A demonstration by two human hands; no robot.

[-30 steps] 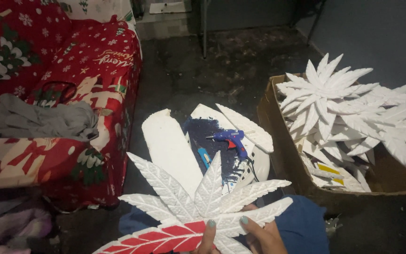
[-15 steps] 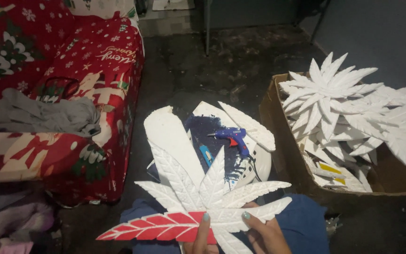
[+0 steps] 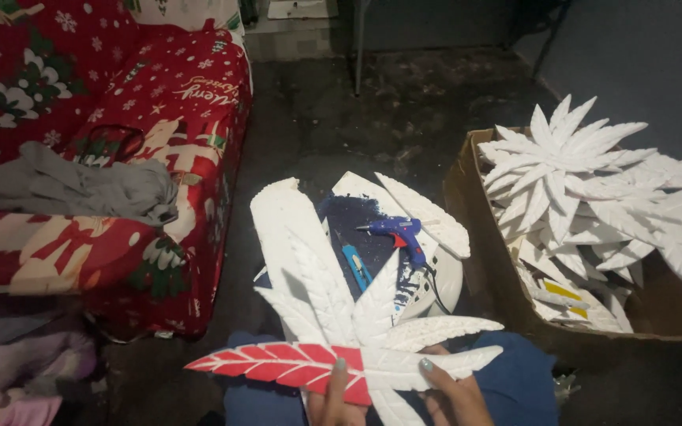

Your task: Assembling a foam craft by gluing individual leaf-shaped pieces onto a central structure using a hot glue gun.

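Note:
A white foam leaf-shaped flower (image 3: 361,331) with one red-painted petal (image 3: 278,364) is held low in the middle of the head view. My left hand (image 3: 333,398) grips it from below with the thumb on the red petal. My right hand (image 3: 453,394) holds its right side, thumb on a white petal. Behind it on the floor lie white foam petal pieces (image 3: 286,217) around a dark blue board, with a blue glue gun (image 3: 400,233) and a blue cutter (image 3: 355,267) on top.
A cardboard box (image 3: 471,205) at the right holds several finished white foam flowers (image 3: 570,170). A sofa (image 3: 104,173) under a red festive cover stands at the left, with a grey cloth (image 3: 73,188) on it. Dark concrete floor lies beyond.
The foam flower has turned in my hands, its red petal swinging up and to the right. The view has shifted slightly, so the sofa and box sit a bit further right.

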